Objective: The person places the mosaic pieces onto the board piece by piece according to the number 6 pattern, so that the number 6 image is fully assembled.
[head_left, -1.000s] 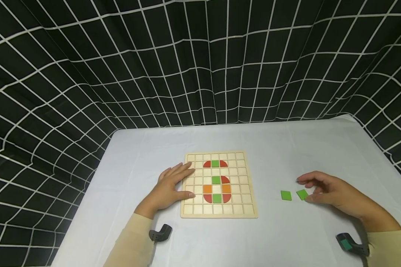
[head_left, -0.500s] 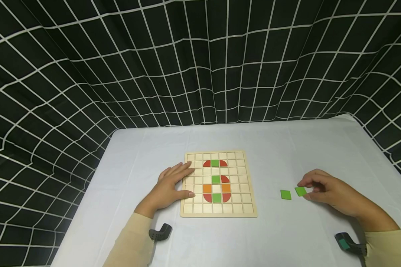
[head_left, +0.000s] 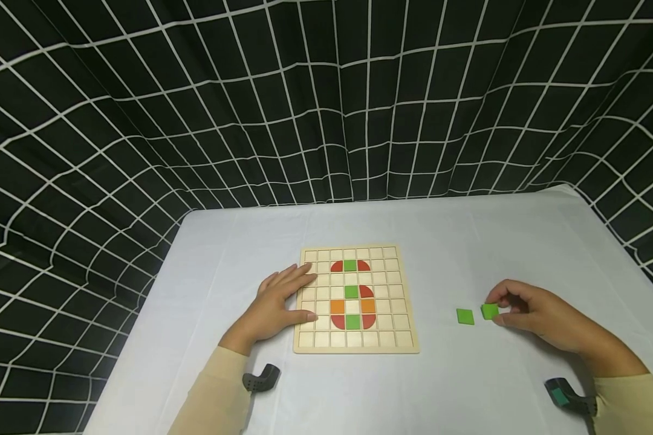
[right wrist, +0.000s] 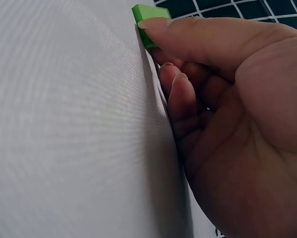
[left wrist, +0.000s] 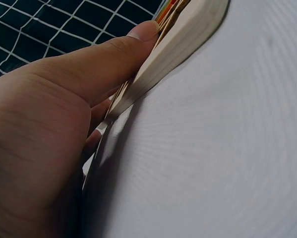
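Observation:
A wooden grid board (head_left: 316, 342) lies in the middle of the table, with red quarter-round, green square and orange square tiles in some of its cells. My left hand (head_left: 280, 304) rests on the board's left edge, fingers and thumb spread straight over the rim. The left wrist view shows that thumb (left wrist: 113, 54) on the board's top edge. To the right of the board, my right hand (head_left: 544, 311) pinches a green square tile (head_left: 490, 312) between thumb and fingers, one side tipped up. In the right wrist view the green tile (right wrist: 155, 13) sits at the thumb tip. Another green square tile (head_left: 465, 316) lies flat just left of it.
A white cloth (head_left: 354, 393) covers the table. Black curtains with a white grid (head_left: 359, 121) hang behind and along the sides. A dark device is worn at each wrist, the left one (head_left: 262, 379) close to the table.
My right hand has shifted slightly left and closed thumb and fingers on the nearer green tile, which has turned and now tips up. My left hand has stayed still on the board.

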Motion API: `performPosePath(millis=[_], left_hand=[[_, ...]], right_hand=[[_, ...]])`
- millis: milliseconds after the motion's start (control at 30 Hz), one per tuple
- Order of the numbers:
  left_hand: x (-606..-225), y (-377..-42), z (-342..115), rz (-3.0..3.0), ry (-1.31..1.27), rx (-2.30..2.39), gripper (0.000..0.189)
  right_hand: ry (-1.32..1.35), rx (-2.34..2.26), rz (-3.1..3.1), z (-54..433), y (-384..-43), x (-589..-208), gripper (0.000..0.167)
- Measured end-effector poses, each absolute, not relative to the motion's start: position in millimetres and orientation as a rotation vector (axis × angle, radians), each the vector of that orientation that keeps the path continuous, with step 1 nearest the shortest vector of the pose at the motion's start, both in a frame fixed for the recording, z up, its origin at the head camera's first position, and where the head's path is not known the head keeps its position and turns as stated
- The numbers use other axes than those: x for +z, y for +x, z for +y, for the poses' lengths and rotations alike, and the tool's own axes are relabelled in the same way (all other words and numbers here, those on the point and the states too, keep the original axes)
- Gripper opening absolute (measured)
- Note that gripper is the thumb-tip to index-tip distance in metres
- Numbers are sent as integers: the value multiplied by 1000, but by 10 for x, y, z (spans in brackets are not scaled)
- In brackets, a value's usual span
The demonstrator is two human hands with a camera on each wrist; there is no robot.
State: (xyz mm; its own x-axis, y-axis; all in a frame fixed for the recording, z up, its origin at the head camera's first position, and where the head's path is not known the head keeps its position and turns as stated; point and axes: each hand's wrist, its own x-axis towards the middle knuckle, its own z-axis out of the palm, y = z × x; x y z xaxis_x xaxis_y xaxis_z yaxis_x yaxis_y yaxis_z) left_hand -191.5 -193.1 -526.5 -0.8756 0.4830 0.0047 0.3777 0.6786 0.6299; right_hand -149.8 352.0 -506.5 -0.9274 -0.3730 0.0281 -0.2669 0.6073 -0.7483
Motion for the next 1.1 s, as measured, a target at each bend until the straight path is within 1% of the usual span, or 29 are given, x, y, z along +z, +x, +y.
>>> performPosePath(millis=[333, 700, 1100], left_hand=[[-5241, -1925, -1921, 2722, 710, 982, 86], [-5246, -1915, -1920, 2723, 699, 977, 87], [-5252, -1912, -1924, 2720, 688, 979, 87]], right_hand=[[-540, -1294, 2717, 3537, -1492, -5103, 26], [-409, -1329, 2742, 3553, -1512, -5102, 21], [-388, -1407, 2751, 3515, -1504, -5074, 19]])
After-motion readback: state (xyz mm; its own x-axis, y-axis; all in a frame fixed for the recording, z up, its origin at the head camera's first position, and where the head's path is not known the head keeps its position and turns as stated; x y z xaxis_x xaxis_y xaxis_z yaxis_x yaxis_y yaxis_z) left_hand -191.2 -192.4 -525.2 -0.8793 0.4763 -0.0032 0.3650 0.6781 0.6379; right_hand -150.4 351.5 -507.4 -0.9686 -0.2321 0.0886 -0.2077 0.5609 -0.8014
